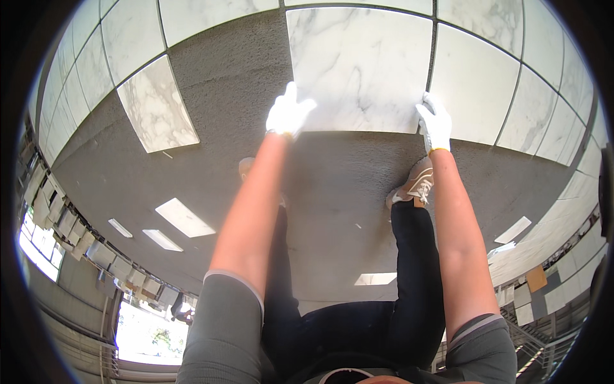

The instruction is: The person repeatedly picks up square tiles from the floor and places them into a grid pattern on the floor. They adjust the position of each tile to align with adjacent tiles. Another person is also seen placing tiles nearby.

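Observation:
A large white marble slab (361,67) with grey veins lies flat on the floor in front of me. My left hand (290,114), in a white glove, is at its lower left edge. One finger points along that edge and the thumb is spread out over the slab. At the lower right corner is my right hand (435,123), also gloved in white, with its fingers bent against the slab's edge. A thin dark gap separates this slab from the plainer white slab (473,83) on its right.
Bare dark grey floor (224,70) shows left of the slab. A smaller veined slab (157,105) lies beyond it. More slabs (483,22) run along the far side. My shoe (414,185) stands close behind the slab's near edge. Bright patches (185,217) show on the floor.

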A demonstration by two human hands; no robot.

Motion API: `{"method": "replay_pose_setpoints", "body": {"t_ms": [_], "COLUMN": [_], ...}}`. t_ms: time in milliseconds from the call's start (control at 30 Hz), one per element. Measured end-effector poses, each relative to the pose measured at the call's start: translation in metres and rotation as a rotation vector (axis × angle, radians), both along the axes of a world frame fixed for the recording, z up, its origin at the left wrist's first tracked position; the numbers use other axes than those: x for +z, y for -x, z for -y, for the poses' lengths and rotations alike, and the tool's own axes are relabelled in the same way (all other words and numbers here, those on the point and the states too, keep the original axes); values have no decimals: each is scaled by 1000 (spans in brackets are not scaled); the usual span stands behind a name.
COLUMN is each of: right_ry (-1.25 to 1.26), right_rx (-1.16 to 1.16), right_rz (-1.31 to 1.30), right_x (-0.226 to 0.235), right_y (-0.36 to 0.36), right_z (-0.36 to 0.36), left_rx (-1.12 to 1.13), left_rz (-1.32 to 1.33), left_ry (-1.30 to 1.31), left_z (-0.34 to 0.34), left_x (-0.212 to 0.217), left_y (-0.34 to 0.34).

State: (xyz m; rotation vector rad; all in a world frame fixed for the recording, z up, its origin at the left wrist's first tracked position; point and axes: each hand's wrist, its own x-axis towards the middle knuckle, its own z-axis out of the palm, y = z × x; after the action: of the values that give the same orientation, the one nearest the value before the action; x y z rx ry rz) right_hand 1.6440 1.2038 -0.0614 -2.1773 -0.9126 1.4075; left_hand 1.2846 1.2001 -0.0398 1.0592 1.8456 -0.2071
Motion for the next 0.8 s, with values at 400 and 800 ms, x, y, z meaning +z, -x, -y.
{"method": "replay_pose_setpoints", "body": {"t_ms": [400,800], "right_ry": [204,561], "right_rx": [6,-121], "right_rz": [-68,-325], "right_x": [71,371], "right_y": [-14,52], "right_z": [41,131], "left_rx": [524,1110], "left_rz": [371,-95], "left_ry": [-64,302], "left_z": [85,418], "left_x": [16,376], "left_y": [32,212]}}
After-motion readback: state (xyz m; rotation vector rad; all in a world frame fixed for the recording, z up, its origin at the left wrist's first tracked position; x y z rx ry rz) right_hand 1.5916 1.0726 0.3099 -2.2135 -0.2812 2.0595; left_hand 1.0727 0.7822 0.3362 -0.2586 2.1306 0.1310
